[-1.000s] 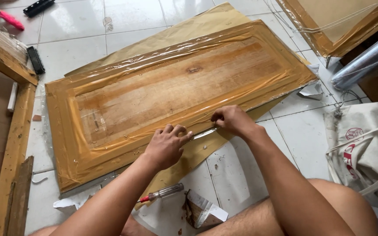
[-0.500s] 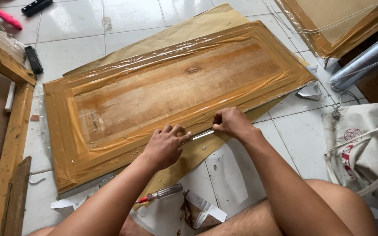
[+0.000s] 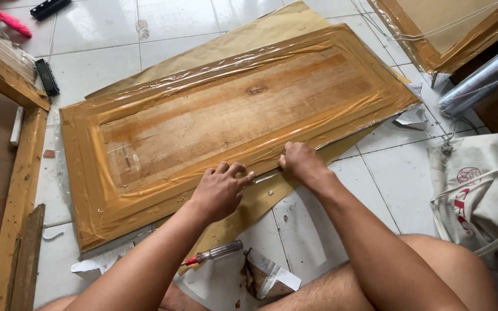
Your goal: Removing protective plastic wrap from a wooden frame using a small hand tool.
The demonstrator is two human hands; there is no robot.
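A long wooden door panel (image 3: 231,115) wrapped in clear plastic film lies on brown paper (image 3: 249,34) on the tiled floor. My left hand (image 3: 220,190) presses fingers-down on the panel's near edge. My right hand (image 3: 302,162) is closed at the same edge, gripping a thin metal blade or strip (image 3: 266,176) that runs between the two hands along the film. What sort of tool the strip is I cannot tell.
A screwdriver with a clear handle and red tip (image 3: 214,253) and a torn paper scrap (image 3: 266,275) lie by my knees. A wooden frame (image 3: 21,173) lies left, another wrapped panel (image 3: 445,34) far right, a white cloth bag (image 3: 485,190) right, a plastic roll (image 3: 479,78) beside it.
Both hands stay at the panel's near edge; the view has shifted slightly and the right hand has crept a little along the edge.
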